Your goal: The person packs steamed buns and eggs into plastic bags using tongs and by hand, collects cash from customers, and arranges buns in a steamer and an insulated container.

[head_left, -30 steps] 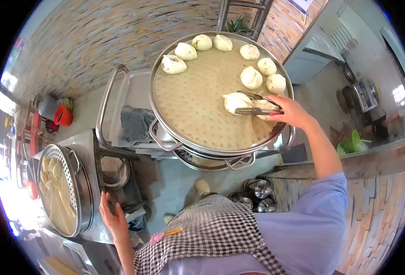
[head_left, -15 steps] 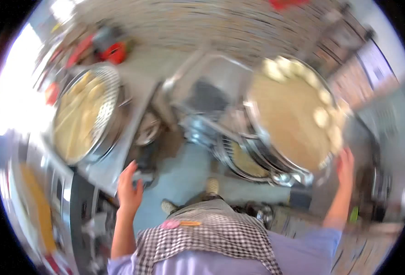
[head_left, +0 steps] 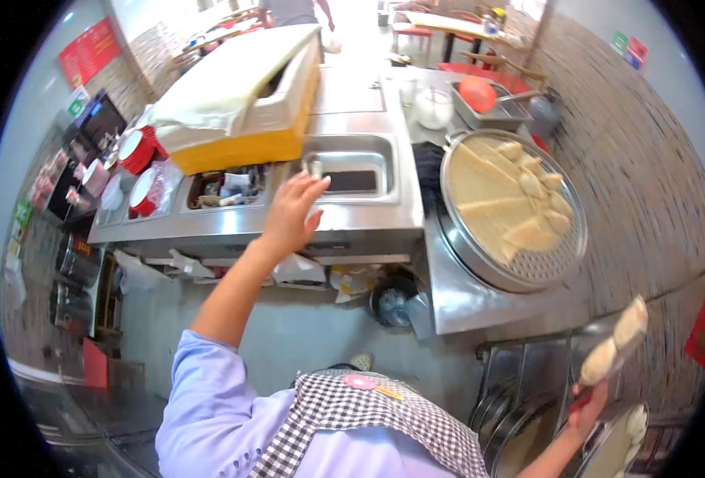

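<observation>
My right hand [head_left: 588, 408] is closed at the lower right, below two pale, plump buns [head_left: 614, 344] lined up end to end. They seem to be in a thin clear bag, though blur hides how they are held. Something red shows by the fingers. My left hand [head_left: 295, 213] reaches over the front of the steel counter, fingers extended and nothing in them, beside a rectangular steel well [head_left: 388, 171] with a dark bottom. On the right stands a round steamer [head_left: 555, 267] with a perforated tray, pieces of cloth and several buns. Another pan of buns [head_left: 633, 434] is partly visible below my right hand.
A yellow and white box [head_left: 245, 153] under a white cloth sits on the counter. Red bowls [head_left: 135, 151] stand left of it. A bin [head_left: 394, 303] is on the floor below the counter. Another person [head_left: 292, 12] is at the back, near tables.
My view has swung round, bringing the counter in front and the steamer to the right. My left hand has risen over the counter; my right hand now carries two buns away from the large pan.
</observation>
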Tool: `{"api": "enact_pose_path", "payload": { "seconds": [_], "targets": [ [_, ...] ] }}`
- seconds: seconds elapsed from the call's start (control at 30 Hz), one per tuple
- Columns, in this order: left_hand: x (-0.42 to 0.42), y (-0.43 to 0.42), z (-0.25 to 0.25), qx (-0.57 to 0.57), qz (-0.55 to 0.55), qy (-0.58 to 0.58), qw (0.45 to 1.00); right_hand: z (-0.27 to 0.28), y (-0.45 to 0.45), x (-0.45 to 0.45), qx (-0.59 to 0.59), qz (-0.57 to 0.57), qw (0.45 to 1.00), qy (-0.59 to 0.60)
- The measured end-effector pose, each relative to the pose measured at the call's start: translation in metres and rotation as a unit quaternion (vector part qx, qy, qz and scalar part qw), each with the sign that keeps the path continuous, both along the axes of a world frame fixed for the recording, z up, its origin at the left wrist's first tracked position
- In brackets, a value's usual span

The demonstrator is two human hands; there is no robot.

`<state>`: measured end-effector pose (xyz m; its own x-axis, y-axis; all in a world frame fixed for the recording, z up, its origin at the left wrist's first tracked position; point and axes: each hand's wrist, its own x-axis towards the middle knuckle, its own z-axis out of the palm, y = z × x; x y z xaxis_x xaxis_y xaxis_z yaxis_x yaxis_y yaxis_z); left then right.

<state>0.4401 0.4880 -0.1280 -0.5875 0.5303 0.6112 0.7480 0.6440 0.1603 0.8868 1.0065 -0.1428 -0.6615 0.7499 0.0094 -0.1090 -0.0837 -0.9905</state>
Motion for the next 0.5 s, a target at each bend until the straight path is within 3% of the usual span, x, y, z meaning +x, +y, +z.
{"api": "enact_pose_path", "payload": {
  "seconds": [0.03,0.2,0.27,0.43,0.5],
  "targets": [
    [-0.022,-0.019,0.004,-0.027,0.031,0.016,0.999,0.0,-0.017,-0.045,-0.01,0.043,0.998,0.042],
    [-0.11,-0.079,0.031,-0.204,0.136,0.038,0.969,0.009,-0.088,-0.209,-0.08,0.202,0.976,-0.011],
    [-0.143,-0.093,0.039,-0.237,0.153,0.031,0.959,0.014,-0.114,-0.262,-0.076,0.288,0.955,0.006],
    [-0.221,-0.119,0.063,-0.303,0.182,-0.005,0.935,0.017,-0.163,-0.367,-0.107,0.376,0.919,-0.041],
    [-0.249,-0.136,0.072,-0.3,0.15,0.049,0.941,0.02,-0.177,-0.409,-0.091,0.417,0.903,-0.054]
  ]
}}
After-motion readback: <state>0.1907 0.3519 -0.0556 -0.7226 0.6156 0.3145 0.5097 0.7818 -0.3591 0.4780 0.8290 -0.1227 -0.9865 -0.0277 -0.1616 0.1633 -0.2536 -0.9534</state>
